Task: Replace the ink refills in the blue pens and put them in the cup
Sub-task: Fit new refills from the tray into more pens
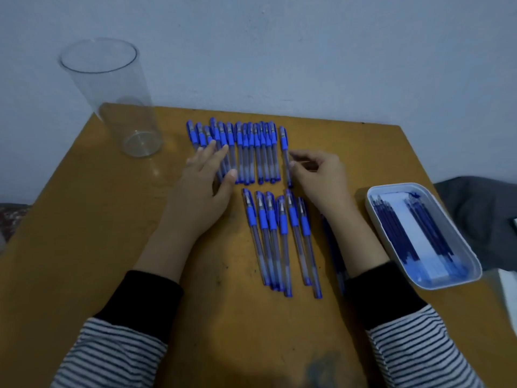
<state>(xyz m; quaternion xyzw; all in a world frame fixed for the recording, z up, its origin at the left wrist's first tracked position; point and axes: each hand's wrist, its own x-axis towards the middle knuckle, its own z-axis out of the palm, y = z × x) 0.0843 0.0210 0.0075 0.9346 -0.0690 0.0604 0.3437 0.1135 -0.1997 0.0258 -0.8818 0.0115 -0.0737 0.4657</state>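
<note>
Several blue pens lie in a far row [251,147] and a near row [279,233] on the yellow table [98,233]. My left hand [207,177] rests flat, fingers straight, on the left end of the far row. My right hand [319,175] pinches the single pen [285,149] at the right end of that row, between thumb and fingertips. A tall clear plastic cup [112,96] stands at the table's far left corner with nothing in it. A white tray [458,247] at the right edge holds two bundles of dark blue refills [397,231].
A grey cloth [481,214] lies beyond the table's right edge, behind the tray. A pale wall rises close behind the table. Another blue pen lies partly hidden under my right forearm.
</note>
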